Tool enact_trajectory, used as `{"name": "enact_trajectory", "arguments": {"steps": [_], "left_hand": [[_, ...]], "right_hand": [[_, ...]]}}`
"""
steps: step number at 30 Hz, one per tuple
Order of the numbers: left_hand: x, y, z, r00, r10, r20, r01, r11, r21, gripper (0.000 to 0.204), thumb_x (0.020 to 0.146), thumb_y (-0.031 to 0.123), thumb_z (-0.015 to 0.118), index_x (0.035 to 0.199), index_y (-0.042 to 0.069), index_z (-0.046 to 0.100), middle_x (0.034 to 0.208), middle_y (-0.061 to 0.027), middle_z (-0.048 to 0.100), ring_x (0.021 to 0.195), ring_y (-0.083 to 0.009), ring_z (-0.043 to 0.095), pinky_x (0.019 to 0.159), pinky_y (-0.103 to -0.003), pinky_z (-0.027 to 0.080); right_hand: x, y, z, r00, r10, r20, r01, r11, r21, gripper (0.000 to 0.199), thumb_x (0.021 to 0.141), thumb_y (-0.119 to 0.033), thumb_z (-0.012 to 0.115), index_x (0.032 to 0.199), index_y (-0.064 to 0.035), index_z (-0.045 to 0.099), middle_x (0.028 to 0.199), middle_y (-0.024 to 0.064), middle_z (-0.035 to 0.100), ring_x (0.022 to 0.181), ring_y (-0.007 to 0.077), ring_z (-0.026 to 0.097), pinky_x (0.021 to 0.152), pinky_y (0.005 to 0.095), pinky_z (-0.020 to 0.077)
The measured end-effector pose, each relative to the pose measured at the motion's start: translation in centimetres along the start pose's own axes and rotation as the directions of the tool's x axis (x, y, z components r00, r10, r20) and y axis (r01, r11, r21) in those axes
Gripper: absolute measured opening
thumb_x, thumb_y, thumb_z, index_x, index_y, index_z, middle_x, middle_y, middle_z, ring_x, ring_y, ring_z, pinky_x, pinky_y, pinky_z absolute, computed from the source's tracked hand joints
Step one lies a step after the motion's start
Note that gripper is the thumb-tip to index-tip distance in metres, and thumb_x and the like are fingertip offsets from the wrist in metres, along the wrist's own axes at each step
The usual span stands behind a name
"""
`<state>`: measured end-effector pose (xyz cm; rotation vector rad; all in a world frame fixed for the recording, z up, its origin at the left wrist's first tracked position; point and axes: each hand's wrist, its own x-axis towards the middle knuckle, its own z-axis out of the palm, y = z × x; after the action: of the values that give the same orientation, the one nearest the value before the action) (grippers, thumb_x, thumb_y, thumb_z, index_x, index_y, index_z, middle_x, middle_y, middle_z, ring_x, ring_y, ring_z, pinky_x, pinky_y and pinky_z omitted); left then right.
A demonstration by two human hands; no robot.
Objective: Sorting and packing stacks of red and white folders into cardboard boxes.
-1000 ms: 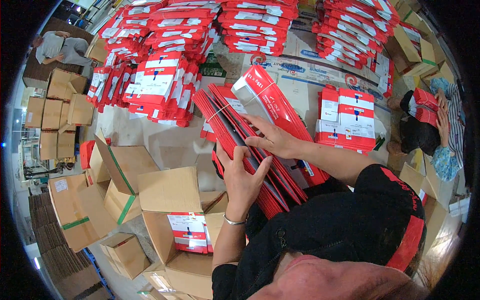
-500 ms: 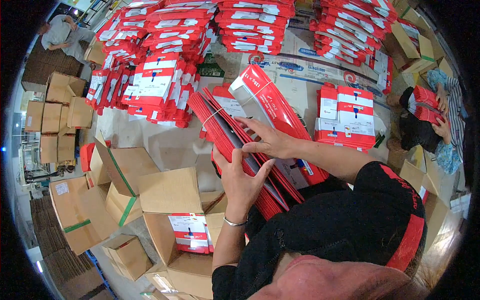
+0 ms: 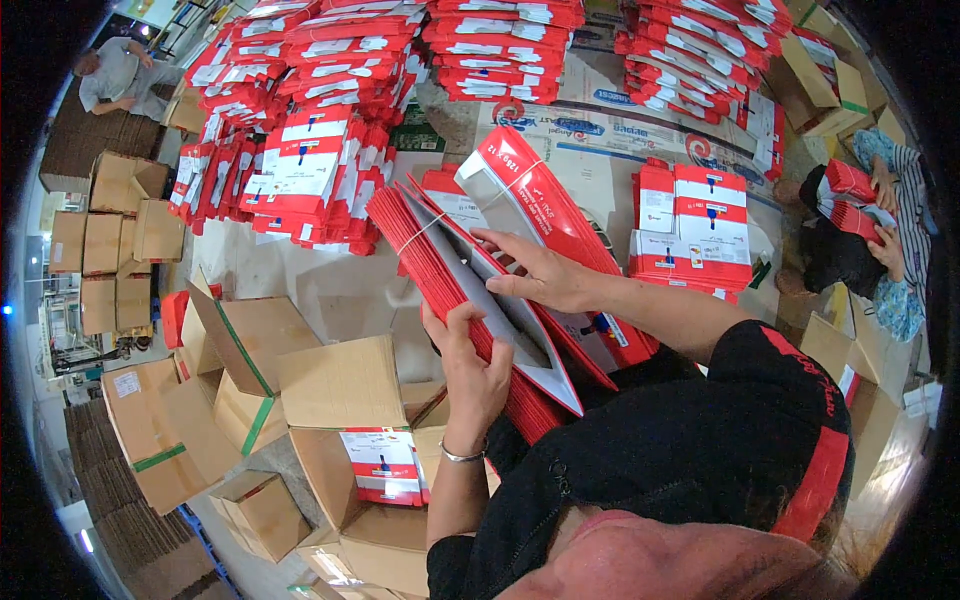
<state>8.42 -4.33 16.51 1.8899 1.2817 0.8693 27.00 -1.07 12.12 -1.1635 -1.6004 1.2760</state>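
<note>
A thick bundle of flat red cartons point(image 3: 427, 243), with a band round its far end, leans up in front of me. My left hand point(image 3: 472, 375) grips its left side, thumb over the edges. With its fingers and thumb, my right hand point(image 3: 540, 275) holds back several cartons on the right side. Between the two parts a gap has opened, showing a grey-white inner face point(image 3: 545, 362). Just right of this bundle lies another banded bundle of red cartons point(image 3: 545, 205), partly under my right forearm.
Banded stacks of red-and-white cartons point(image 3: 350, 60) line the far side of the table. A smaller stack point(image 3: 690, 225) stands at right. An open brown box point(image 3: 330, 470) holding red-white cartons is at lower left. A co-worker point(image 3: 890, 220) handles red cartons at right; another person point(image 3: 125, 80) is far left.
The gap in the bundle has widened, showing more of the inner face. My left hand has shifted slightly down and its thumb has closed in toward the edges.
</note>
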Motion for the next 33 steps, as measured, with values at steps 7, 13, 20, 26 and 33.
{"name": "enact_trajectory", "arguments": {"steps": [7, 13, 20, 26, 33], "left_hand": [[0.5, 2.5, 0.3, 0.998, -0.028, 0.05, 0.019, 0.982, 0.189, 0.035, 0.073, 0.015, 0.075, 0.098, 0.004, 0.054, 0.135, -0.0365, 0.03, 0.13, -0.0507, 0.031, 0.102, -0.048, 0.035], [0.2, 0.7, 0.3, 0.998, 0.035, 0.054, -0.044, 0.986, 0.161, 0.036, 0.073, 0.017, 0.077, 0.096, 0.004, 0.053, 0.134, -0.0364, 0.03, 0.126, -0.0508, 0.034, 0.101, -0.047, 0.035], [0.1, 0.2, -0.3, 0.998, 0.0, 0.058, -0.006, 0.995, 0.096, 0.034, 0.074, 0.01, 0.072, 0.098, 0.006, 0.049, 0.133, -0.0269, 0.03, 0.123, -0.041, 0.038, 0.101, -0.042, 0.034], [0.0, 0.9, -1.4, 0.975, 0.222, -0.028, -0.202, 0.926, 0.319, 0.067, 0.067, 0.002, 0.069, 0.129, 0.011, 0.046, 0.151, -0.0285, 0.016, 0.138, -0.0496, 0.022, 0.11, -0.054, 0.027], [0.1, -0.1, -3.5, 0.856, 0.248, 0.454, -0.473, 0.73, 0.494, 0.032, 0.076, 0.007, 0.064, 0.109, 0.005, 0.06, 0.11, -0.016, 0.063, 0.106, -0.0291, 0.061, 0.095, -0.046, 0.044]], "right_hand": [[-0.1, -0.7, 0.3, 0.992, 0.015, 0.123, -0.014, 1.0, -0.004, 0.083, 0.091, -0.058, 0.05, 0.149, -0.0066, 0.022, 0.132, 0.0231, 0.043, 0.12, 0.033, 0.049, 0.1, 0.0428, 0.041], [-0.1, -0.2, 0.4, 0.99, -0.01, 0.144, 0.007, 1.0, 0.021, 0.075, 0.095, -0.052, 0.047, 0.149, -0.007, 0.023, 0.131, 0.0225, 0.043, 0.118, 0.0324, 0.05, 0.099, 0.042, 0.0418], [-0.4, -0.9, -0.4, 0.998, 0.012, 0.057, -0.012, 1.0, 0.009, 0.062, 0.095, -0.033, 0.051, 0.146, -0.005, 0.029, 0.127, 0.0222, 0.047, 0.116, 0.0304, 0.052, 0.099, 0.0408, 0.0421], [-1.5, -2.2, -1.8, 0.895, -0.401, -0.197, 0.206, 0.762, -0.614, 0.065, 0.082, -0.027, 0.067, 0.137, -0.003, 0.043, 0.13, 0.0219, 0.05, 0.119, 0.0363, 0.051, 0.102, 0.0424, 0.0403], [-2.6, 1.6, -6.8, 0.863, 0.164, -0.478, -0.273, 0.947, -0.169, 0.066, 0.089, -0.037, 0.063, 0.141, -0.003, 0.04, 0.134, 0.02, 0.05, 0.121, 0.0293, 0.051, 0.101, 0.0382, 0.0407]]}}
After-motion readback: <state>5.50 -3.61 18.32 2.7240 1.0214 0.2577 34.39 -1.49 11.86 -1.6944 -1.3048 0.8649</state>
